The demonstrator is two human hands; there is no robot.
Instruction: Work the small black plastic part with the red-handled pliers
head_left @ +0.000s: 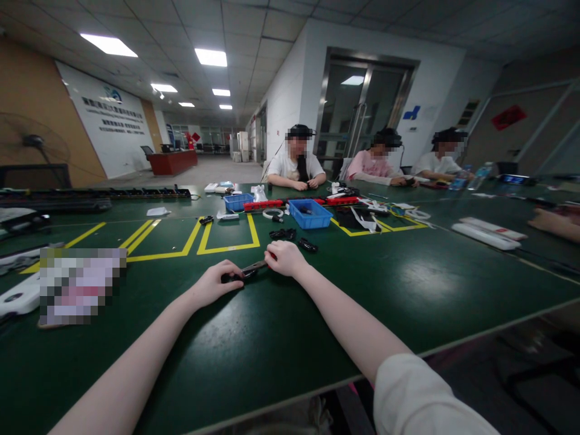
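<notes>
In the head view, the left hand [218, 284] pinches a black piece [244, 275] between thumb and fingers, low over the green table [317, 326]. The right hand [286, 258] is closed around a tool [257, 266], with a bit of red at its grip; its metal end points to the black piece and appears to meet it.

The work on this piece looks under way: piece and tool are together, but blur hides whether any part is finished. A black bundle [283, 234] and a black clip [308, 244] lie just beyond the right hand, untouched; whether they are done or waiting, I cannot tell.

Farther back stand a blue bin [310, 214] with something dark inside and a smaller bin [238, 202], a white cable [274, 214] between them. Yellow tape [229, 249] marks the table. The right hand hides most of the tool's handle, and the bundle and clip crowd its far side.
</notes>
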